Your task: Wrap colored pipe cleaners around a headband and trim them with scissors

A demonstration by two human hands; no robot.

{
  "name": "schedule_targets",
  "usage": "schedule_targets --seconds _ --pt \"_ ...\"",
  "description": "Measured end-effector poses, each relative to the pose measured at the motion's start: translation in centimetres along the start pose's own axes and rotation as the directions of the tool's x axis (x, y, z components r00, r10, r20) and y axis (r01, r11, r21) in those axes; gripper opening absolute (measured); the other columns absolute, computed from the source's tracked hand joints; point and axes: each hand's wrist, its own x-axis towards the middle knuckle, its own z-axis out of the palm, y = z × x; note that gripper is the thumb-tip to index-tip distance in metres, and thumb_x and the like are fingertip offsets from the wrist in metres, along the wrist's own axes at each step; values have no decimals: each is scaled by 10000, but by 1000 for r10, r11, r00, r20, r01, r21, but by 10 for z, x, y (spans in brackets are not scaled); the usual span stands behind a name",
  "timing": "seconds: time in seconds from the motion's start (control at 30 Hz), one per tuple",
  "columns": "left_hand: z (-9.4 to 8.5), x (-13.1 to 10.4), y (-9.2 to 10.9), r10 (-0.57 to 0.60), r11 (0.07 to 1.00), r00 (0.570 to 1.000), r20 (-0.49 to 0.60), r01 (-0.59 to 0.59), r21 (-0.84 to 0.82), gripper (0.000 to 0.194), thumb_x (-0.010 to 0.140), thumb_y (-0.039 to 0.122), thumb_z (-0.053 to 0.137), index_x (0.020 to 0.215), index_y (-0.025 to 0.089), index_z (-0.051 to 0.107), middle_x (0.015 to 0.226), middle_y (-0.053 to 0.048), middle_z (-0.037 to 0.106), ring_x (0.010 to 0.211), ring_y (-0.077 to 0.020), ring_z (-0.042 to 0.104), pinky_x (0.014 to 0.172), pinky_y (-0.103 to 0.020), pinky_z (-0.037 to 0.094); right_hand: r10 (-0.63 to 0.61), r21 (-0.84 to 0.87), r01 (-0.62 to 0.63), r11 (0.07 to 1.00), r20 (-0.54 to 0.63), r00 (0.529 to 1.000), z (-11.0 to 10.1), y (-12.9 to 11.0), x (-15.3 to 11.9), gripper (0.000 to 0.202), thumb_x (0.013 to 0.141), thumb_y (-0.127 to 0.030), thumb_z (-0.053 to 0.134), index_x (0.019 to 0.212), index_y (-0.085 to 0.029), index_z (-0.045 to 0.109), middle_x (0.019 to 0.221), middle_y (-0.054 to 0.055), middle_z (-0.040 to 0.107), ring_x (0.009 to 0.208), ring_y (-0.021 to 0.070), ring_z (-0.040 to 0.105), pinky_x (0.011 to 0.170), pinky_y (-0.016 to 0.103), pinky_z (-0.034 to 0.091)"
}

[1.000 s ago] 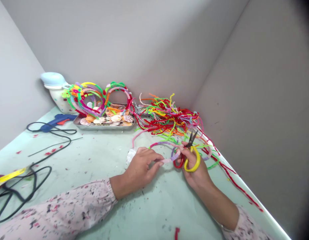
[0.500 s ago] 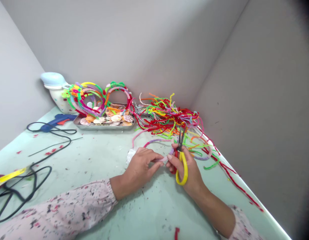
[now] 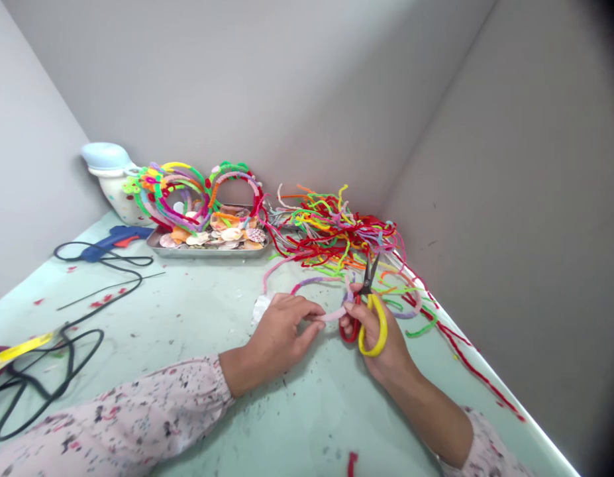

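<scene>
Over the middle of the table, my left hand (image 3: 281,334) pinches one end of a pale pink fuzzy band (image 3: 335,314) between thumb and fingertips. My right hand (image 3: 379,331) holds scissors (image 3: 373,324) with one yellow and one red handle, their dark blades slightly parted and pointing away from me. The thumb and fingers of that hand also grip the band where it turns purple. A pink and purple pipe cleaner (image 3: 314,281) curves behind my hands, beside a crumpled white piece (image 3: 259,309).
A metal tray (image 3: 207,252) of shells stands at the back with colourful headbands (image 3: 180,199). Right of it lies a pipe-cleaner heap (image 3: 331,228). A blue glue gun (image 3: 115,242), black cord (image 3: 68,358) and white container (image 3: 120,189) are at left.
My right hand has moved a little to the right with the scissors, and more of the pale pink band shows between my hands. My left hand has stayed nearly still.
</scene>
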Motion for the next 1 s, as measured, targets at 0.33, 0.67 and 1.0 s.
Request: schedule_targets --seconds 0.33,0.67,1.0 --pt "-2 2 1 24 999 1000 1 -24 -22 92 868 200 599 913 192 679 860 -7 722 825 -169 617 834 -339 371 -31 -42 32 999 22 999 3 -2 -1 356 809 -358 678 1089 -233 496 593 -59 594 498 92 516 477 185 415" --pt "1 0 1 46 999 999 2 -46 -26 91 858 201 611 911 200 685 831 -2 718 800 -163 616 833 -339 362 2 -51 -1 999 13 1000 2 -1 -1 407 779 -360 696 1108 -233 492 555 -60 589 474 104 511 460 198 420" --pt "2 -1 1 67 998 998 20 -67 -22 131 848 158 583 934 193 674 835 -5 708 792 -162 603 832 -342 375 1 -14 -1 1000 10 1000 0 1 3 394 780 -300 676 1116 -216 488 533 -58 585 459 103 504 440 192 415"
